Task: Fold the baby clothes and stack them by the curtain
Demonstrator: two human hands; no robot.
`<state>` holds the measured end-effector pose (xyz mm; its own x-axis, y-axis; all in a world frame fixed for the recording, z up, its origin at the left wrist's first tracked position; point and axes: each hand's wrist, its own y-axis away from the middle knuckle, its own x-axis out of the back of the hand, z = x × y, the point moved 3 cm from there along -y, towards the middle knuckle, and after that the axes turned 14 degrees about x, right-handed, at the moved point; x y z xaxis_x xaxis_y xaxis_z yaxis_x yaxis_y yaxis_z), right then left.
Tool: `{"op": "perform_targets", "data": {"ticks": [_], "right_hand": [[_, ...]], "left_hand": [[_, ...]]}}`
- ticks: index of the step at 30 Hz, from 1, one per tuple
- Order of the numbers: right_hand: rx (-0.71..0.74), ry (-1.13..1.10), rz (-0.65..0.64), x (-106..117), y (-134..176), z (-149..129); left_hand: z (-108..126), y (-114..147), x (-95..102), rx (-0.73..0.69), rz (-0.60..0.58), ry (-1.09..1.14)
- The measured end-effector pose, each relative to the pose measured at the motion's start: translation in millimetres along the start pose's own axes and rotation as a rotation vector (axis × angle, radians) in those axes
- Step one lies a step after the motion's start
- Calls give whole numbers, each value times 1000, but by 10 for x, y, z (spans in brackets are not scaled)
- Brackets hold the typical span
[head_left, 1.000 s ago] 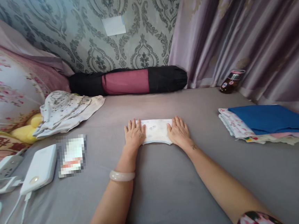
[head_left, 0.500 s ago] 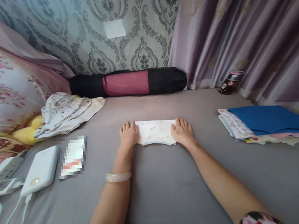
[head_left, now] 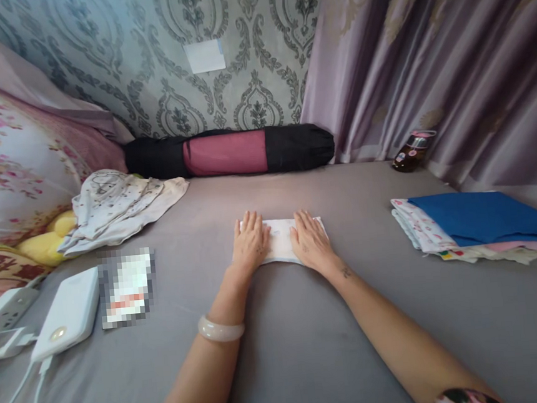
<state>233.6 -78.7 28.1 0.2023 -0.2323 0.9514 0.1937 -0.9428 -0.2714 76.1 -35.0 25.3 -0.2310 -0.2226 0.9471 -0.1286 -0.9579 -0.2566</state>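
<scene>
A small white folded garment with faint grey prints (head_left: 281, 239) lies flat on the grey bed sheet (head_left: 298, 330). My left hand (head_left: 251, 242) rests flat on its left part, fingers stretched out and pointing away from me. On the right part lies my right hand (head_left: 310, 238), palm down, its fingers also extended. Between the two hands the middle of the cloth shows; the rest is partly covered by them. A pale bangle (head_left: 221, 328) circles my left forearm.
At right sits a stack of folded cloths, a blue one (head_left: 490, 216) on top. A dark bottle (head_left: 412, 151) stands behind it. A black and pink roll bag (head_left: 227, 154) lies along the wall. Leftward are crumpled white clothes (head_left: 109, 206), a power bank (head_left: 66, 313) and cables.
Both hands have moved inward from the garment's side edges onto its top, closer together. The garment stays in about the same place. The view has shifted slightly.
</scene>
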Motion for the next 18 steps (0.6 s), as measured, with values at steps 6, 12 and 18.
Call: {"op": "perform_targets", "data": {"ticks": [6, 12, 18], "right_hand": [[-16, 9, -83, -106, 57, -25], [-17, 21, -81, -124, 57, -19], [32, 6, 20, -62, 30, -46]], "left_hand": [[95, 86, -123, -56, -137, -64], [74, 84, -136, -55, -150, -65], [116, 78, -84, -120, -46, 4]]}}
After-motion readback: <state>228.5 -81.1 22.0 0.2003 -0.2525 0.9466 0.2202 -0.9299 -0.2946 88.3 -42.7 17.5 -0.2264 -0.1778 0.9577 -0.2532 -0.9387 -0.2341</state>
